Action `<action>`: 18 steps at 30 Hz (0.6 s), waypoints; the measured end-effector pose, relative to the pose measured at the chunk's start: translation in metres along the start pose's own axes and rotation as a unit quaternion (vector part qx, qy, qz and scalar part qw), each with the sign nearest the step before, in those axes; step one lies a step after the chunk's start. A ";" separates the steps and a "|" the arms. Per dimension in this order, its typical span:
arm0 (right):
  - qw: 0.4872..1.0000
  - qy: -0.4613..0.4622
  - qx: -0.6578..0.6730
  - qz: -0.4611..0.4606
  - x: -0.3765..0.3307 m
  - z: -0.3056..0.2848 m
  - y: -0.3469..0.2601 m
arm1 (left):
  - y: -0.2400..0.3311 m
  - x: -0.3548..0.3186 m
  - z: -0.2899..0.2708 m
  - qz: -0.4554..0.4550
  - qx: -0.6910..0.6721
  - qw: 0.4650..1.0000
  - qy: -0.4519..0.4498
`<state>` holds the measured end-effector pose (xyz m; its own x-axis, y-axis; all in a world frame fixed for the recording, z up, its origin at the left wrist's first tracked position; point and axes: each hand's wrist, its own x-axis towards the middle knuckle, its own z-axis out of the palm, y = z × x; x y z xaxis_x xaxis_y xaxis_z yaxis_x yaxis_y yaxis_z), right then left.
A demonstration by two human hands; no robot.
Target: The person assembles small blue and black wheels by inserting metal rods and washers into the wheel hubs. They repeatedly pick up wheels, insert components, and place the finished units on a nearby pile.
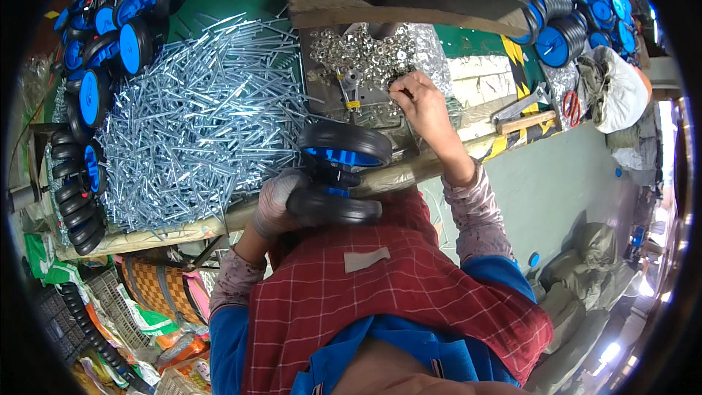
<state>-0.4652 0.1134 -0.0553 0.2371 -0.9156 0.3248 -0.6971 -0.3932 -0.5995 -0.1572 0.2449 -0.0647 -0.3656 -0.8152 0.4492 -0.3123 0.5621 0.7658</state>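
Observation:
My gloved left hand (276,203) grips a pair of black wheels with blue hubs (340,175), joined one above the other, held at the table's front edge over my red checked apron. My bare right hand (420,102) reaches forward into a pile of small silver nuts and washers (365,50), its fingers pinched together among them; what they hold is too small to tell. A small metal tool with a yellow band (349,91) lies just left of that hand.
A big heap of silver bolts (197,117) covers the table's left half. Stacks of black and blue wheels (95,66) ring the left side, with more wheels (578,14) at the top right. A hammer (523,118) and red-handled scissors (572,106) lie at right.

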 end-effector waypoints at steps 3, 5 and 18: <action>0.992 -0.029 0.084 0.091 0.009 -0.007 -0.013 | -0.006 -0.002 0.001 0.000 -0.023 1.000 -0.016; 0.972 0.016 0.209 0.110 0.015 0.005 -0.028 | -0.006 0.002 -0.003 0.004 -0.029 0.999 -0.026; 0.990 0.036 0.131 -0.039 0.016 0.020 -0.049 | 0.003 0.001 -0.005 -0.065 -0.038 0.995 -0.060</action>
<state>-0.4141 0.1166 -0.0352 0.2276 -0.8766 0.4241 -0.4759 -0.4801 -0.7369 -0.1536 0.2449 -0.0600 -0.4308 -0.8546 0.2898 -0.2978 0.4378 0.8483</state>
